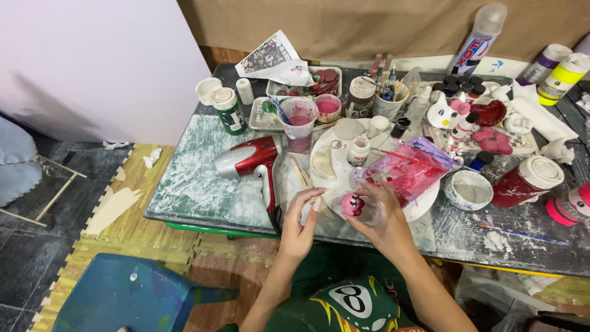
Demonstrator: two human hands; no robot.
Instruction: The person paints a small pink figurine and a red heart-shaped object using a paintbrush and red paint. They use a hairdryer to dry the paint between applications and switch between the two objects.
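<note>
My right hand [382, 216] holds a small pink painted figure [352, 204] with dark eyes, just above the near edge of the worktable [196, 178]. My left hand [301, 222] is beside it, fingers spread, fingertips touching the figure's left side and a white piece by it. Both hands hover over a round white plate [423, 206] smeared with red paint. A clear plastic sheet [409, 169] stained pink-red lies on that plate, right behind my right hand.
A red and silver hair dryer [249, 158] lies left of my hands. Behind stand a cup of pink water [299, 126], paint bottles [229, 110], a brush cup [388, 98], a white bowl [468, 189], a red jar [527, 180], a spray can [478, 40]. A blue stool [123, 295] sits below left.
</note>
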